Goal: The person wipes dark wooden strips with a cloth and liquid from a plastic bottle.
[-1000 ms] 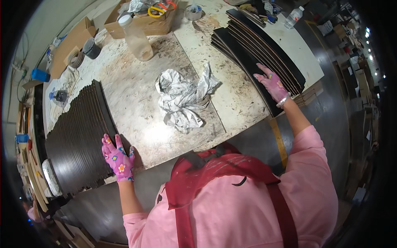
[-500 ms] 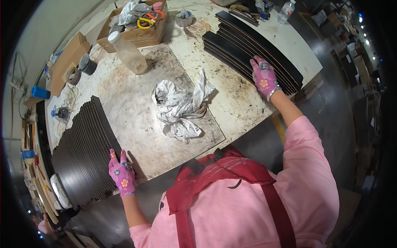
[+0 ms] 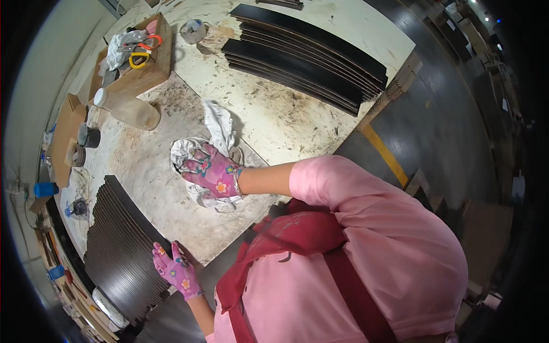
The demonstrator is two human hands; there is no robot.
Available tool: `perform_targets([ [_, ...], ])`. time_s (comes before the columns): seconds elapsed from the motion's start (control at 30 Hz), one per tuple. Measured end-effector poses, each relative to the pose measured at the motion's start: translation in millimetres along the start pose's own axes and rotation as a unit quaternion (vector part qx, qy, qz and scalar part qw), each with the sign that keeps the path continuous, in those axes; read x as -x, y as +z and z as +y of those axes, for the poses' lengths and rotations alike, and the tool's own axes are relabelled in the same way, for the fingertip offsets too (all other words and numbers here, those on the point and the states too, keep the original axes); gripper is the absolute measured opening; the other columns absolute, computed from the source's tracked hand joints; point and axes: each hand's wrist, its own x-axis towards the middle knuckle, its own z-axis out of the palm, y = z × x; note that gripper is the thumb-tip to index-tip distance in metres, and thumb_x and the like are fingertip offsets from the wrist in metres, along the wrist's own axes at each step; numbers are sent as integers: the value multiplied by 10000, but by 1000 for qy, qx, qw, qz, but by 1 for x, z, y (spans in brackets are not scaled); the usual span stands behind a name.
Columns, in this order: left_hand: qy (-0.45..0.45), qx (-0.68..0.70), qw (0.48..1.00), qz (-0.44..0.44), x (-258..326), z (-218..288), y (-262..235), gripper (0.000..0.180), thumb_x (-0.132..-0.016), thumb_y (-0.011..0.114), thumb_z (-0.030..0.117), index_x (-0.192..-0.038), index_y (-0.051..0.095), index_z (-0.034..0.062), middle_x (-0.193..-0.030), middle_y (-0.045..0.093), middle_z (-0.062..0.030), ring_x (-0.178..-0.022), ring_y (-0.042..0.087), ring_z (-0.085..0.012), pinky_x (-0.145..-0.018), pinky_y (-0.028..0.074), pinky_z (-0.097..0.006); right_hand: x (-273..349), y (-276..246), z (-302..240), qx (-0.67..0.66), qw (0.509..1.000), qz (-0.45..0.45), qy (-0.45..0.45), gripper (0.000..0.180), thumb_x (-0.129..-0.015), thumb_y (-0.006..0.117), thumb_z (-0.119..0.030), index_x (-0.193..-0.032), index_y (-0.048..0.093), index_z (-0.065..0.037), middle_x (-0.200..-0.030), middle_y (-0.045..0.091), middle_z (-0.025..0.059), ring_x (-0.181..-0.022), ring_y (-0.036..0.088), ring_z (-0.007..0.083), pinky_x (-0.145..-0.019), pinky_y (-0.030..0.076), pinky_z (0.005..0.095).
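In a floral pink glove, my right hand (image 3: 214, 174) presses down on a crumpled white cloth (image 3: 220, 123), its fingers curled into the folds. Part of the cloth is hidden under the palm. My left hand (image 3: 177, 271), gloved alike, is open with fingers apart at the near end of a row of thin dark curved strips (image 3: 123, 246), touching or just above the outermost one. Two stacks of similar black curved slats (image 3: 309, 54) lie at the far right of the table, with neither hand on them.
A cloudy plastic bottle (image 3: 128, 111) stands beyond the cloth. Behind it, a cardboard box (image 3: 137, 80) holds scissors (image 3: 140, 59) and rags. A roll of tape (image 3: 193, 32) and a dark cup (image 3: 88, 136) are also on the worktable (image 3: 274, 128). A yellow line (image 3: 384, 154) marks the floor at right.
My right hand has left the black slats and come left onto the white cloth. My left hand stays by the dark strips. The view has shifted to the right.
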Motion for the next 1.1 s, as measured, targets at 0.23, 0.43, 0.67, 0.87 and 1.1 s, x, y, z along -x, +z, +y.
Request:
perform_targets([
  [0.23, 38, 53, 998, -14, 5, 2, -9, 489, -841, 545, 63, -1327, 557, 120, -1387, 496, -166, -1343, 354, -440, -1110, 317, -478, -3, -13, 21, -289, 952, 78, 62, 524, -846, 652, -383, -1301, 534, -152, -1194, 610, 112, -1020, 624, 309, -897, 458, 449],
  [0.43, 31, 219, 975, 36, -33, -18, -38, 527, -862, 605, 125, -1364, 486, 19, -1418, 452, -214, -1326, 418, -371, -1110, 319, -448, 26, -29, 40, -519, 836, 132, 124, 453, -908, 557, -346, -1216, 568, -13, -1117, 659, 185, -1041, 623, 355, -880, 486, 390],
  [0.67, -7, 617, 787, -6, -134, 18, -50, 552, -984, 518, 175, -1479, 314, 40, -1495, 369, -129, -1369, 359, -247, -1139, 266, -371, 0, -8, 69, -565, 791, 210, 102, 248, -981, 486, -242, -1110, 550, -39, -950, 622, 102, -877, 605, 189, -742, 504, 302],
  [0.87, 42, 628, 767, -128, -173, 94, -20, 373, -935, 599, 128, -1275, 504, 6, -1214, 576, -87, -1076, 545, -188, -896, 440, -334, -46, 18, 69, -565, 758, 296, -139, 227, -1002, 466, -193, -1092, 571, -13, -961, 629, 107, -883, 592, 206, -795, 487, 325],
  [1.1, -59, 773, 619, -122, -186, 87, -65, 346, -846, 666, -17, -1169, 545, 4, -1014, 578, 6, -835, 551, -87, -725, 469, -229, 20, -13, 61, -926, 357, 119, 45, 343, -968, 559, -348, -1172, 597, -75, -945, 690, 60, -779, 664, 176, -726, 562, 329],
])
